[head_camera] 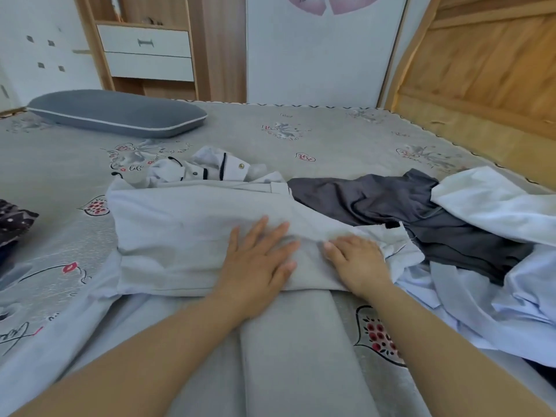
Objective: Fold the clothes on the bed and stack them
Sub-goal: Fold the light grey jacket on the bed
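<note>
Both hands were down on a pale grey garment spread across the middle of the bed, and I'd guess that was to pin the fold flat while smoothing it. The left hand lay palm-down with its fingers straight and spread, pressing the cloth, not gripping anything. The right hand sat just beside it to the right, also flat on the fabric, fingers together and only slightly bent over a crease; I couldn't tell whether the tips were pinching the edge under there.

The garment looked folded over once, with a long grey strip running back toward the near edge between the arms, so probably halfway through the fold. A dark grey garment lay crumpled to the right, touching it, with light blue clothes heaped over that at the far right. A white piece with dark trim and buttons was bunched just behind. A grey pillow sat far left. Looked like plenty left to fold.
</note>
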